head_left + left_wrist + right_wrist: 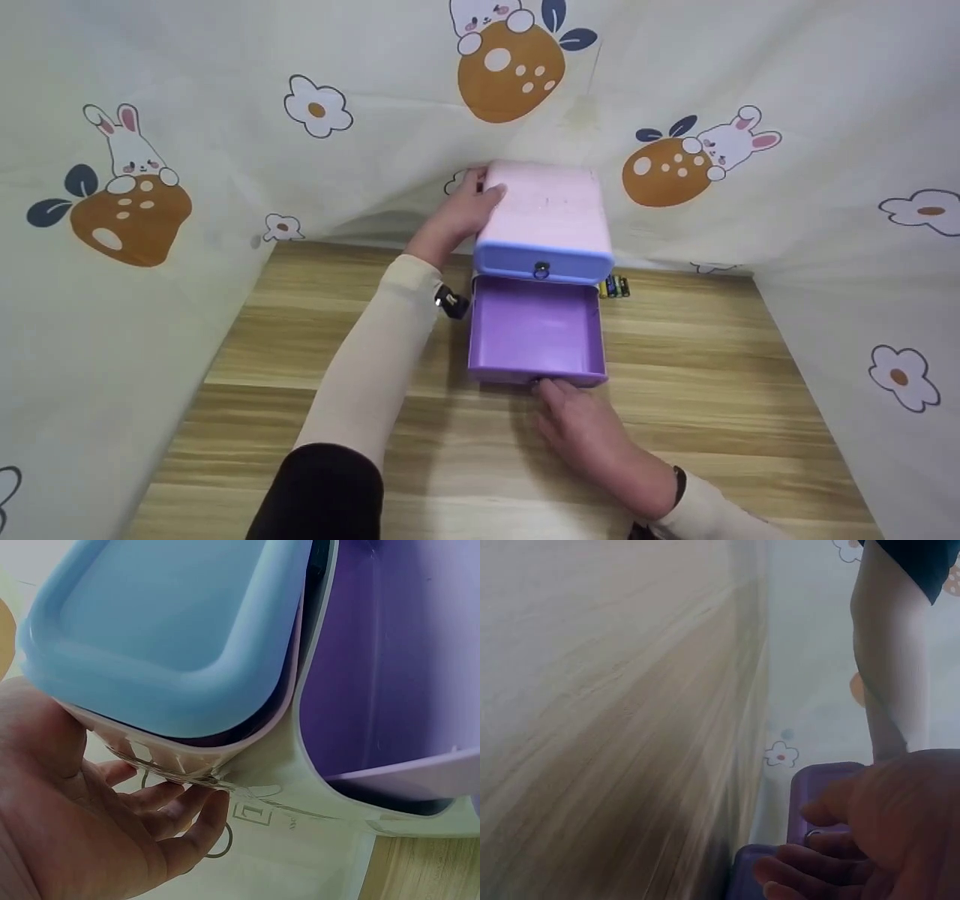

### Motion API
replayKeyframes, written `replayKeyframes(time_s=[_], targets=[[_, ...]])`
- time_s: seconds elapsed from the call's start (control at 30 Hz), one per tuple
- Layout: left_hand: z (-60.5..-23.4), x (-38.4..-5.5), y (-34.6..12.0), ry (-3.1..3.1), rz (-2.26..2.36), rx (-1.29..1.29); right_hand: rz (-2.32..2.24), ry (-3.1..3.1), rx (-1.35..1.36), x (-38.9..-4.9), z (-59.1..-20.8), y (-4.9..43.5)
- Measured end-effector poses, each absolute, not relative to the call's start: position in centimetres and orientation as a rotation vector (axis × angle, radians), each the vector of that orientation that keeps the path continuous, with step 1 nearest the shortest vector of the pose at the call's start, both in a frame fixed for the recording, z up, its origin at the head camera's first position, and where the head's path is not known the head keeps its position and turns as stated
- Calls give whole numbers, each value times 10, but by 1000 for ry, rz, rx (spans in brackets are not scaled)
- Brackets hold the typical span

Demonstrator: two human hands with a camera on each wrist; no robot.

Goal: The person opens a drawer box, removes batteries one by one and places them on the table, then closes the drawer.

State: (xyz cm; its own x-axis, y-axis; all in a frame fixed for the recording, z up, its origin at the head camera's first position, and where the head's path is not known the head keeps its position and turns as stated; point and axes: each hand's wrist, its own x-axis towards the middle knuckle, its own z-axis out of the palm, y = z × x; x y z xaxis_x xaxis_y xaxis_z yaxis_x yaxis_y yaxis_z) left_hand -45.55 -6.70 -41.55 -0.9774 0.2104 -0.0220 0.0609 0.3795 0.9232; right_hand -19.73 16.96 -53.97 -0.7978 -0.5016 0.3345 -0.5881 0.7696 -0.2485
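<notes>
A small drawer cabinet point(546, 202) with a pink top stands against the patterned cloth. Its upper drawer has a blue front point(510, 260) with a ring pull and is closed. Below that, a purple drawer point(536, 322) is pulled out, and its visible inside holds nothing. My left hand point(469, 206) grips the cabinet's upper left side, thumb over the top edge; in the left wrist view its fingers point(199, 829) bend against the side wall. At the purple drawer's front, my right hand point(589, 431) pinches the pull, which the fingers mostly hide.
Several small batteries point(616, 286) lie on the wood-grain table point(697, 360) just right of the cabinet. Pale cloth point(390, 165) printed with rabbits and flowers rises behind the table and along both its sides.
</notes>
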Motion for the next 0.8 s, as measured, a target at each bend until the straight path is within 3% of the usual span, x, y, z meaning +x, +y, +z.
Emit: replayKeyframes(time_s=[0.8], targets=[[-414, -455, -67, 2490, 1648, 231, 601, -2609, 859, -206, -541, 167]])
